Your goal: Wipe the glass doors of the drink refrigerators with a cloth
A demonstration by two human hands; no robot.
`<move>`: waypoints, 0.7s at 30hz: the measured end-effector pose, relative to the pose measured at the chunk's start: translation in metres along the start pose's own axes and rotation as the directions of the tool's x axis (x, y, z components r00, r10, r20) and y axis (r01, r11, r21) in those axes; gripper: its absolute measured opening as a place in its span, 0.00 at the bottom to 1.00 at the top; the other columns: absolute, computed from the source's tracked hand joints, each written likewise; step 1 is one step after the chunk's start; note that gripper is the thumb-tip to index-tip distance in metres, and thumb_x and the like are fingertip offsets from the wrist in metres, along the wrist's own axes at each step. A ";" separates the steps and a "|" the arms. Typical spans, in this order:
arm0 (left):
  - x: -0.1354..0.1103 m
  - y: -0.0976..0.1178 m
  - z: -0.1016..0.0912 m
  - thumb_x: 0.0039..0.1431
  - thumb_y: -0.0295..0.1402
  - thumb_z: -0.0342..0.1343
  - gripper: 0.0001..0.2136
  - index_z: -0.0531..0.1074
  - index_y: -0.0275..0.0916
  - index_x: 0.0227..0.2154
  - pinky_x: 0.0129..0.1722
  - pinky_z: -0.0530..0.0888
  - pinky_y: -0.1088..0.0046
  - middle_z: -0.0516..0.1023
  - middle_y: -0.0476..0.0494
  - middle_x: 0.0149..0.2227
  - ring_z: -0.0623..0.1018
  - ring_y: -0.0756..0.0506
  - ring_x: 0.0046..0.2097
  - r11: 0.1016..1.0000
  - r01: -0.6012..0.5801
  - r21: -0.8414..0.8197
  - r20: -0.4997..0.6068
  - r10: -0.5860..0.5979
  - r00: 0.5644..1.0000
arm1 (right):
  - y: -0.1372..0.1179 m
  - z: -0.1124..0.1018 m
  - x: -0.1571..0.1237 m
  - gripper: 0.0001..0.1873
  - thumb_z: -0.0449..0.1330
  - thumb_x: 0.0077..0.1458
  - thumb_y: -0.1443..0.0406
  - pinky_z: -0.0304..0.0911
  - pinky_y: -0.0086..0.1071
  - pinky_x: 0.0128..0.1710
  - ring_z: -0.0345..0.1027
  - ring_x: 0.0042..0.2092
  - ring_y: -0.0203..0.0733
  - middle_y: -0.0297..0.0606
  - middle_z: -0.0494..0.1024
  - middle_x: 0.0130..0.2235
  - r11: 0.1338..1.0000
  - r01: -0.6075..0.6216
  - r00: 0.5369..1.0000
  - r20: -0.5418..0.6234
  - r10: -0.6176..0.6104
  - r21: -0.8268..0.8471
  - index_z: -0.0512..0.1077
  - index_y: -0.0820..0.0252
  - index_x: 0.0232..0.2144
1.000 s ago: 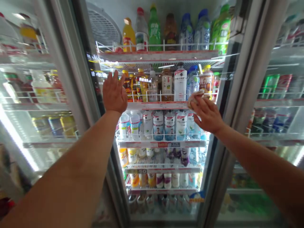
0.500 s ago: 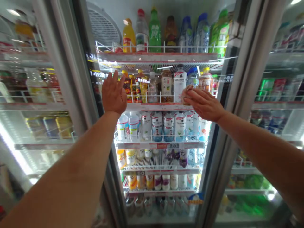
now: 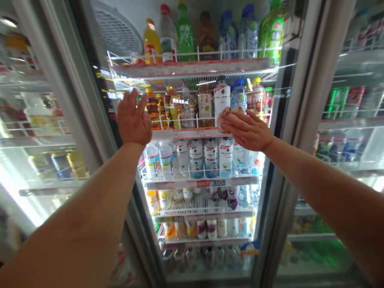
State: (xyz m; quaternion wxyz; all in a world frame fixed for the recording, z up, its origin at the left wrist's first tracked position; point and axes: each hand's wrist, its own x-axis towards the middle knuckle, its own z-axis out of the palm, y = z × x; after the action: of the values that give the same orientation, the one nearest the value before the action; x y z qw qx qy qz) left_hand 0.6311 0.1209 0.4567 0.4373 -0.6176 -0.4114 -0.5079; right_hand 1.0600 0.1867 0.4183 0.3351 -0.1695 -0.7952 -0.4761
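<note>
My left hand lies with fingers spread against the glass door of a drinks cooler, near the door's left frame. It holds nothing. On the right, my right hand presses a crumpled, pale cloth with reddish-brown marks to the same glass. The fingers lie over the cloth and hide part of it. Behind the glass, close to the cloth, stands a white-labelled bottle on the second shelf.
Metal door frames run down both sides. Inside are wire shelves with bottles, including a green bottle on top. A round vent grille sits at upper left. Neighbouring cooler doors with more drinks flank this one.
My right hand and the cloth have shifted left across the glass, from right of the white-labelled bottle to over its lower part. The whole view has tilted slightly; my left hand remains spread.
</note>
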 end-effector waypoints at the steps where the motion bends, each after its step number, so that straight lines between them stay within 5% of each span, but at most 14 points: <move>1: 0.000 0.000 0.000 0.68 0.42 0.46 0.28 0.60 0.50 0.70 0.76 0.47 0.48 0.46 0.70 0.74 0.49 0.41 0.76 1.000 -0.001 -0.003 0.005 0.001 1.000 | 0.001 0.002 -0.001 0.31 0.50 0.70 0.60 0.48 0.54 0.74 0.50 0.73 0.47 0.26 0.58 0.72 0.993 -0.119 0.989 -0.085 0.117 -0.025 0.52 0.37 0.72; 3: 0.000 -0.001 0.000 0.68 0.41 0.46 0.27 0.61 0.49 0.70 0.76 0.47 0.48 0.45 0.72 0.74 0.48 0.41 0.76 1.000 -0.007 0.002 0.002 0.007 1.000 | 0.004 0.006 -0.001 0.30 0.45 0.72 0.61 0.49 0.57 0.73 0.49 0.73 0.51 0.32 0.57 0.72 0.922 -0.386 0.885 -0.294 0.361 -0.028 0.53 0.45 0.73; 5: 0.000 -0.002 0.001 0.69 0.40 0.46 0.27 0.61 0.47 0.70 0.76 0.48 0.48 0.45 0.72 0.74 0.49 0.41 0.76 0.999 -0.021 0.025 -0.010 0.021 1.000 | 0.004 0.008 -0.001 0.30 0.44 0.72 0.60 0.48 0.57 0.73 0.48 0.73 0.55 0.36 0.55 0.73 0.863 -0.505 0.785 -0.418 0.458 -0.003 0.53 0.50 0.73; 7: 0.000 -0.003 0.001 0.68 0.39 0.47 0.28 0.60 0.46 0.70 0.76 0.49 0.48 0.45 0.70 0.74 0.50 0.41 0.76 0.998 -0.035 0.047 -0.017 0.036 0.999 | 0.002 0.008 -0.001 0.32 0.47 0.72 0.57 0.47 0.56 0.74 0.46 0.74 0.55 0.36 0.54 0.73 0.924 -0.380 0.859 -0.383 0.339 -0.034 0.49 0.50 0.74; 9: 0.000 -0.003 0.001 0.68 0.39 0.47 0.28 0.59 0.48 0.70 0.76 0.48 0.48 0.45 0.71 0.74 0.49 0.41 0.76 0.999 -0.032 0.037 -0.014 0.032 0.999 | -0.001 0.006 0.000 0.36 0.50 0.71 0.56 0.48 0.53 0.74 0.45 0.74 0.52 0.32 0.54 0.73 0.990 -0.119 0.966 -0.241 0.096 -0.080 0.43 0.46 0.75; 10: 0.000 -0.003 0.001 0.68 0.39 0.48 0.28 0.59 0.50 0.70 0.76 0.47 0.48 0.44 0.73 0.74 0.49 0.41 0.76 0.999 -0.026 0.021 -0.010 0.026 1.000 | -0.002 0.005 0.000 0.37 0.50 0.71 0.58 0.50 0.52 0.73 0.47 0.74 0.49 0.30 0.55 0.73 0.996 -0.028 0.983 -0.185 0.011 -0.089 0.40 0.43 0.75; 11: 0.000 -0.003 0.001 0.68 0.40 0.48 0.28 0.58 0.52 0.70 0.76 0.46 0.48 0.44 0.74 0.74 0.48 0.41 0.76 1.000 -0.020 0.007 -0.005 0.021 1.000 | -0.003 0.005 0.000 0.37 0.49 0.71 0.60 0.52 0.51 0.73 0.49 0.74 0.47 0.28 0.56 0.72 0.995 -0.005 0.987 -0.161 -0.011 -0.095 0.38 0.40 0.75; 13: 0.000 -0.004 0.002 0.69 0.41 0.47 0.28 0.58 0.52 0.70 0.76 0.45 0.48 0.43 0.76 0.73 0.48 0.41 0.76 1.000 -0.018 0.002 -0.005 0.018 1.000 | -0.001 0.007 -0.001 0.38 0.47 0.71 0.63 0.54 0.54 0.71 0.52 0.72 0.49 0.29 0.58 0.72 0.982 -0.157 0.964 -0.231 0.129 -0.108 0.36 0.38 0.75; 15: 0.000 -0.005 0.002 0.70 0.41 0.46 0.27 0.58 0.50 0.71 0.76 0.46 0.48 0.43 0.74 0.74 0.48 0.41 0.76 0.999 -0.031 0.029 -0.010 0.032 0.999 | 0.002 0.010 -0.003 0.37 0.45 0.70 0.64 0.54 0.59 0.70 0.53 0.72 0.54 0.34 0.57 0.72 0.920 -0.384 0.873 -0.359 0.331 -0.084 0.38 0.41 0.75; 17: 0.000 -0.005 0.002 0.70 0.40 0.44 0.27 0.59 0.49 0.70 0.76 0.48 0.49 0.44 0.72 0.74 0.49 0.42 0.76 0.997 -0.042 0.058 -0.015 0.043 0.999 | 0.004 0.011 -0.004 0.36 0.46 0.70 0.63 0.52 0.62 0.70 0.51 0.72 0.58 0.38 0.56 0.72 0.894 -0.446 0.821 -0.419 0.389 -0.045 0.40 0.46 0.76; 21: -0.001 -0.005 0.002 0.71 0.39 0.42 0.27 0.61 0.41 0.70 0.75 0.52 0.50 0.50 0.58 0.75 0.52 0.43 0.75 0.989 -0.063 0.133 -0.032 0.068 0.997 | -0.001 0.006 -0.003 0.34 0.51 0.69 0.57 0.49 0.55 0.73 0.51 0.73 0.53 0.30 0.58 0.72 0.998 -0.066 0.974 -0.214 0.070 0.023 0.50 0.41 0.74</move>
State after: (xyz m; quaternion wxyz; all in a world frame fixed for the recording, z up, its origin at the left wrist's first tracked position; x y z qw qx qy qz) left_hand 0.6267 0.1242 0.4563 0.5008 -0.5913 -0.4156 -0.4763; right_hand 1.0597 0.1920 0.4137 0.4362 -0.1417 -0.7519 -0.4736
